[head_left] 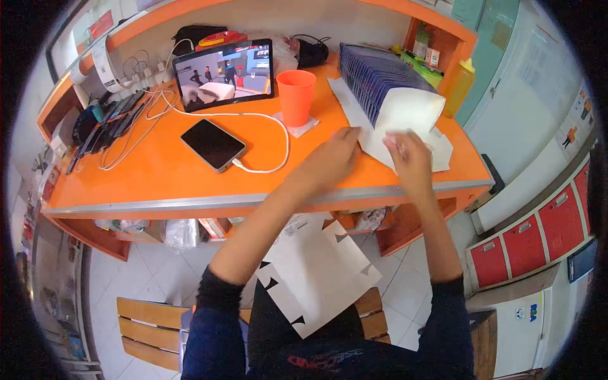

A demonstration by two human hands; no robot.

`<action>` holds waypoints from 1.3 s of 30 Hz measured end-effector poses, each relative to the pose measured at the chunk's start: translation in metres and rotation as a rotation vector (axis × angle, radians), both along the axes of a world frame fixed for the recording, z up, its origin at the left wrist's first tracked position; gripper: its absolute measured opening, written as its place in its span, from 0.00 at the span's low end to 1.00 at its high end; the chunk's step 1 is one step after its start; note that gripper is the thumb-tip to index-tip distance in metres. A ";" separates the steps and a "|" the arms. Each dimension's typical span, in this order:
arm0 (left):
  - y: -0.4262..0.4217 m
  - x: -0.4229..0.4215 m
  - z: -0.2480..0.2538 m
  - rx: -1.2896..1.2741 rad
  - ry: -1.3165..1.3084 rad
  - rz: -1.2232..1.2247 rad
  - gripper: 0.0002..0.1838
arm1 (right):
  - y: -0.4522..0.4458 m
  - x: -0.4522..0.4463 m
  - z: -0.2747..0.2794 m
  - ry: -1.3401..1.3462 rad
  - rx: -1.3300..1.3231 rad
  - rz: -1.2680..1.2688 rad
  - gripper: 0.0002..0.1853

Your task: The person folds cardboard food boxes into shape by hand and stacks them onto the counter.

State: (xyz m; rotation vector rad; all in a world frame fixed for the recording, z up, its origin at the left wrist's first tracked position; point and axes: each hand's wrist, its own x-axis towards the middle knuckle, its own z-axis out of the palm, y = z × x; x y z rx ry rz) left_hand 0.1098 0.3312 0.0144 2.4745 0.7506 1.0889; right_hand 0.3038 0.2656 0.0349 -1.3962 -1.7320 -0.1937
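Note:
My left hand [342, 153] is closed at the desk's front, its knuckles against the left edge of a white paper sheet [348, 104]. Whatever its fingers hold is hidden. My right hand [410, 157] is curled, thumb and fingers together, over the same sheet; blur hides what they pinch. Just beyond it a cream card flap [415, 104] stands at the near end of a long row of dark blue folded cards [380, 76]. Across my lap lies a flat cream cardboard sheet [316, 272] with notched corners and dark cut-outs along its edges.
An orange cup [296, 95] stands near the row of cards. Left of it are a tablet [225, 73] showing a picture and a phone [213, 144] with a white cable [278, 166]. A yellow bottle [460, 88] is at the right; a shelf [278, 5] overhangs the desk.

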 end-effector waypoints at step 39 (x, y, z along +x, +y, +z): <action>-0.297 -0.130 -0.081 -1.470 -1.278 -0.030 0.11 | -0.245 -0.126 -0.093 0.031 -0.306 0.811 0.37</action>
